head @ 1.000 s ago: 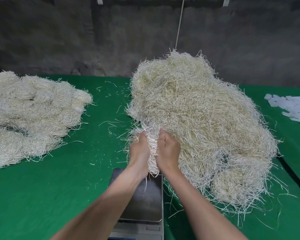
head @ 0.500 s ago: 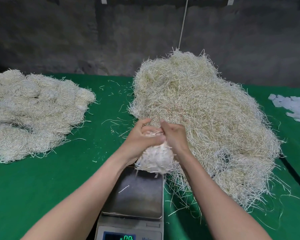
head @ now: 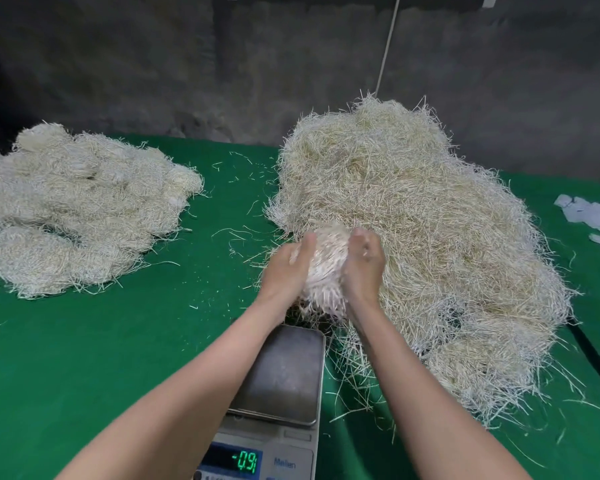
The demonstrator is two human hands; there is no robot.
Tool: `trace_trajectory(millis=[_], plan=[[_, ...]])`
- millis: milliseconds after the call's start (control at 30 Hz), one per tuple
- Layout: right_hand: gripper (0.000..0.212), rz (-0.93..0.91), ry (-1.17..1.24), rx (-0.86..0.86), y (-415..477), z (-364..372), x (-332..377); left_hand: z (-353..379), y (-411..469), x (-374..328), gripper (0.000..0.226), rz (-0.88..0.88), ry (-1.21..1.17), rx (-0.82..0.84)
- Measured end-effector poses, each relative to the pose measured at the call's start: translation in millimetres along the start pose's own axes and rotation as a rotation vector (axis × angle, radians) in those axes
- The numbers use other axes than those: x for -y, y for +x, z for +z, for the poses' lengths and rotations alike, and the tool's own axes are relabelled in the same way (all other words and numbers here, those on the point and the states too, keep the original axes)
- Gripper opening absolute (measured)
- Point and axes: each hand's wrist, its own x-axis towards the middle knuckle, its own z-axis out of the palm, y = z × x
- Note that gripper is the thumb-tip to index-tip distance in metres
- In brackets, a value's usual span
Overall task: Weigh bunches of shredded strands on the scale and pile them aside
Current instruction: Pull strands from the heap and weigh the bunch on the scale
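Near scale (head: 284, 372), curled fingers (head: 359, 238) clasping bunch (head: 324, 268)

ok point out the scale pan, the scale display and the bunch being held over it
scale pan (head: 284, 372): head view, bare middle of the metal plate
scale display (head: 247, 461): head view, on the lit green digits
bunch of strands (head: 324, 268): head view, middle of the pale tuft

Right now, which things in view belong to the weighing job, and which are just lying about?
Job: bunch of pale shredded strands, held between left hand and right hand; grey digital scale with metal pan; big loose straw-coloured heap; pile of pale bunches on the left.
Lying about: white scraps at the right edge; pale cord against the dark wall.
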Motion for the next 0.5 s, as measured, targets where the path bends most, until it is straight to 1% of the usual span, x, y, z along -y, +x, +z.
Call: trace_trajectory(millis=[33, 67, 100, 133, 200, 267, 333, 367, 400, 467, 500], plan=[[0.014, -0.002, 0.001, -0.022, 7, -4, -1, 2, -6, 5, 0.088, -0.08, -0.031, 0.067], [0.014, -0.025, -0.034, -0.019, 8, -6, -2, 5, -10, 7, 0.094, -0.17, -0.138, 0.097], [0.016, -0.053, -0.092, 0.003, 7, -7, -5, 9, -11, 9, 0.089, -0.227, -0.282, 0.098], [0.018, -0.094, -0.169, 0.027, 3, -7, -11, 12, -8, 9, 0.079, -0.242, -0.402, 0.074], [0.022, -0.216, -0.312, 0.057, -11, -8, -22, 16, -2, 3, 0.064, -0.257, -0.572, 0.001], [0.023, -0.332, -0.365, 0.096, -32, -4, -29, 14, 6, -2, 0.051, -0.263, -0.711, -0.097], [0.026, -0.433, -0.376, 0.148, -51, 2, -28, 14, 6, -5, 0.028, -0.241, -0.737, -0.185], [0.03, -0.439, -0.381, 0.156, -50, 4, -23, 15, 1, -4, 0.021, -0.224, -0.71, -0.196], [0.034, -0.401, -0.38, 0.14, -42, 4, -18, 19, -4, -1, 0.024, -0.2, -0.644, -0.194], [0.042, -0.273, -0.322, 0.095, -23, 1, -8, 23, -10, 2, 0.04, -0.151, -0.458, -0.185], [0.044, -0.259, -0.296, 0.071, -20, 1, -5, 20, -11, 0, 0.045, -0.134, -0.409, -0.176]])
